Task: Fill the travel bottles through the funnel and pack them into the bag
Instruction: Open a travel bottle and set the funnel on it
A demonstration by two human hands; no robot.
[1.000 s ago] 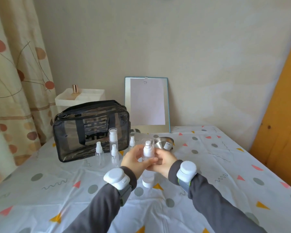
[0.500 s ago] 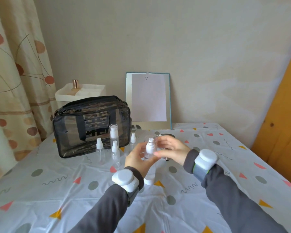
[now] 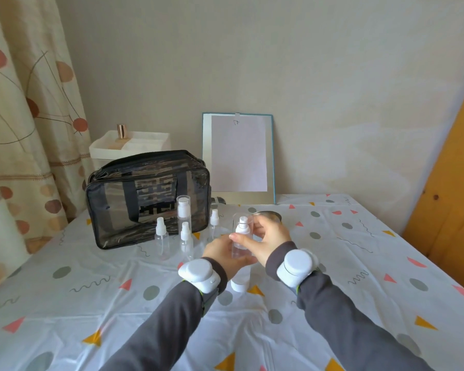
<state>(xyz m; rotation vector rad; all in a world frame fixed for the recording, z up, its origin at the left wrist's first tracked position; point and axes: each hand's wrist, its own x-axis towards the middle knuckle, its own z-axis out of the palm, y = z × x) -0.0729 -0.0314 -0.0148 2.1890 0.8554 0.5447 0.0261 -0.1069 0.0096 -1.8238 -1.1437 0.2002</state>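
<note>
Head view: the left hand (image 3: pixel 220 251) and right hand (image 3: pixel 267 239) meet on one clear spray bottle (image 3: pixel 243 232). Both curl round it, upright above the bench (image 3: pixel 91 303) and just before the funnel (image 3: pixel 269 214). Spare bottles (image 3: pixel 161 238) stand upright beside the bag (image 3: pixel 113 199).

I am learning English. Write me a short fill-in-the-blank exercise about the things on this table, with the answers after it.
1. The left hand and the right hand hold one spray bottle; its body is clear and its pump head is ____.
2. The black see-through bag stands to the ____ of the blue-edged board.
3. The metal funnel sits just ____ the hands, partly hidden.
4. The board leans against the ____.

Answers: white; left; behind; wall
</note>
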